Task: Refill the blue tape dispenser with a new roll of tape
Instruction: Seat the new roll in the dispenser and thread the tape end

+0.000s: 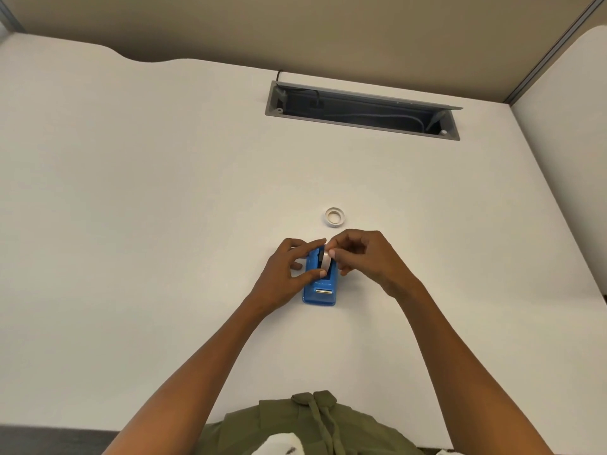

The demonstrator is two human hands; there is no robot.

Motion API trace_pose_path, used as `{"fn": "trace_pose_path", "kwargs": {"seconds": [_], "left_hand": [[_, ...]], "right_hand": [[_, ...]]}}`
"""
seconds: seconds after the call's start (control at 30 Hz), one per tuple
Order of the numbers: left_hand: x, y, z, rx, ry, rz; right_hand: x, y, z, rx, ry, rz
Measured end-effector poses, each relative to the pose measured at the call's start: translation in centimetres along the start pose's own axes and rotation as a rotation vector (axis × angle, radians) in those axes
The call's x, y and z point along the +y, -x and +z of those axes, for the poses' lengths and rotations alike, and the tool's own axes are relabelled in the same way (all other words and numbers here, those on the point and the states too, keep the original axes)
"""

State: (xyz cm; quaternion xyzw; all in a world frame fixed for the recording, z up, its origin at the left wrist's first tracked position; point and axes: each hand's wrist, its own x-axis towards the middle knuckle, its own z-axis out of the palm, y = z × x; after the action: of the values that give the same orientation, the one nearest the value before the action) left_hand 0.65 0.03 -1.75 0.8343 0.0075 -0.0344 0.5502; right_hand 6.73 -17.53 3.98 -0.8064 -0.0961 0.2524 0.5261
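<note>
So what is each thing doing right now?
Blue tape dispenser: flat on the table, tape roll in its slot.
Left hand: holds the dispenser.
Right hand: pinches the tape roll.
White ring: lies flat, untouched.
Cable hatch: lid open.

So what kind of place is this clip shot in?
Probably an office workstation: a white desk with a recessed cable tray holding wires, beige partition panels behind it, and a blue tape dispenser being handled.
</note>
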Motion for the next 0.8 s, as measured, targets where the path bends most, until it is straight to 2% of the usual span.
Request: {"fn": "trace_pose_path", "kwargs": {"seconds": [0.13,0.37,0.6,0.8], "left_hand": [[0.1,0.2,0.2,0.014,0.017,0.006],[0.5,0.5,0.3,0.047,0.035,0.027],[0.5,0.7,0.3,0.046,0.05,0.021],[0.7,0.5,0.1,0.041,0.048,-0.011]], "right_hand": [[1.2,0.3,0.7,0.11,0.078,-0.08],[1.5,0.3,0.9,0.133,0.03,-0.074],[1.3,-0.2,1.3,0.173,-0.162,0.029],[2.0,0.1,1.8,0.241,-0.244,-0.036]]}}
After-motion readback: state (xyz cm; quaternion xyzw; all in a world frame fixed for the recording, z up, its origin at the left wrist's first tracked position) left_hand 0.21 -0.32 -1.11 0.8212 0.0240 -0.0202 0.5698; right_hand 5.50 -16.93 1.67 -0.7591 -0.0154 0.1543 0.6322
